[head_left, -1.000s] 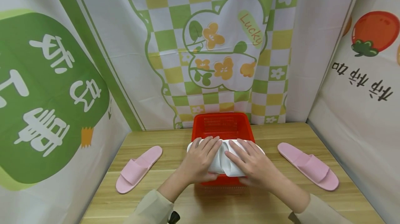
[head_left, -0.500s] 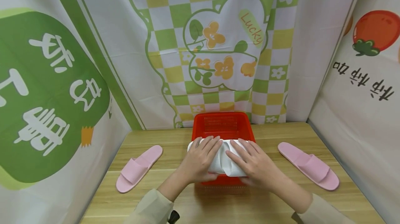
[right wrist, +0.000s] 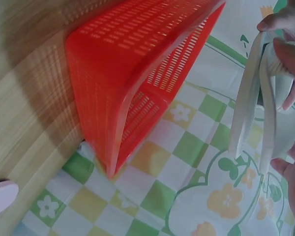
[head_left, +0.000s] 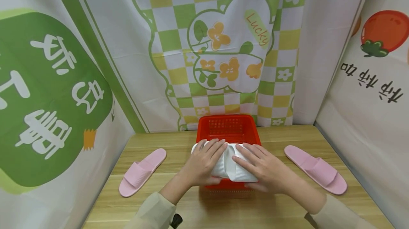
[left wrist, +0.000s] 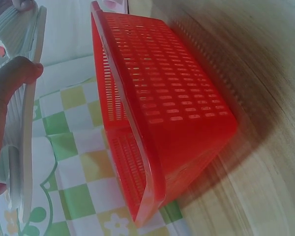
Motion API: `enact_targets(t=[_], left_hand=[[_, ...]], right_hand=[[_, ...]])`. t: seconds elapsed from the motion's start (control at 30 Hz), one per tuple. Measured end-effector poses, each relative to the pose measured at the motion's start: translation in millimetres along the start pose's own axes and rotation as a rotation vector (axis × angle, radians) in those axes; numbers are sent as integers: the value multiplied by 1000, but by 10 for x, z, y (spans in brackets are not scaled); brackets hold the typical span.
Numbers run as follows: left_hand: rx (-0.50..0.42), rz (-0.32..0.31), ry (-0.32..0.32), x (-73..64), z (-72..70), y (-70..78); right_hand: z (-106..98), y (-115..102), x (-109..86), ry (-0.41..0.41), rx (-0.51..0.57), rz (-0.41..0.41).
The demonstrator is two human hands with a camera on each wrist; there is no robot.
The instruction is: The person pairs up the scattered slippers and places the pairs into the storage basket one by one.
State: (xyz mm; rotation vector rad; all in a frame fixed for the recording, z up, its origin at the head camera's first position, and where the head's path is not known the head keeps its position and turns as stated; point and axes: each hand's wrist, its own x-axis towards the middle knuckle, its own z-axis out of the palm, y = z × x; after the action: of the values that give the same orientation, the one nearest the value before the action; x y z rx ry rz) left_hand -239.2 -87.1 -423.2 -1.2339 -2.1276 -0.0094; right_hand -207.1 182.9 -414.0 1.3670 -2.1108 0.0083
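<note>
White slippers (head_left: pixel 241 173) in left grip (head_left: pixel 202 162) and right grip (head_left: pixel 267 168), "Lucky" cloth (head_left: pixel 225 51) behind.

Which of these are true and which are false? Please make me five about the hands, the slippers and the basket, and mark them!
1. The left hand and the right hand hold white slippers. True.
2. The white slippers lie at the bottom of the basket. False: they are held up above the basket.
3. One pink slipper lies to the left of the basket and another pink slipper to the right. True.
4. The basket is green. False: it is red.
5. The basket's sides are solid, with no holes. False: they have lots of small slots.
</note>
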Motion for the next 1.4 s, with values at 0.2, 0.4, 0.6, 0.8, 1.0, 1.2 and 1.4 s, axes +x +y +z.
enact_targets(t=[0.2,0.4,0.6,0.8,1.0,1.2,1.4], left_hand=[[-14,0,-3,-4,6,0],[-23,1,4,-4,26,-2],[-32,-4,-8,-18,31,-8],[-65,-1,-12,-29,27,-11],[-68,6,-4,-30,37,-13],[-70,5,-20,-27,23,-6],[-68,-2,-47,-25,22,-4]], right_hand=[[-30,15,-14,-9,-8,-45],[-29,-4,-12,-3,-35,-55],[-18,-20,-3,-4,-59,-67],[-1,-36,5,-1,-58,-63],[11,-47,14,1,-78,-64],[9,-58,24,1,-77,-63],[14,-60,25,-3,-82,-66]])
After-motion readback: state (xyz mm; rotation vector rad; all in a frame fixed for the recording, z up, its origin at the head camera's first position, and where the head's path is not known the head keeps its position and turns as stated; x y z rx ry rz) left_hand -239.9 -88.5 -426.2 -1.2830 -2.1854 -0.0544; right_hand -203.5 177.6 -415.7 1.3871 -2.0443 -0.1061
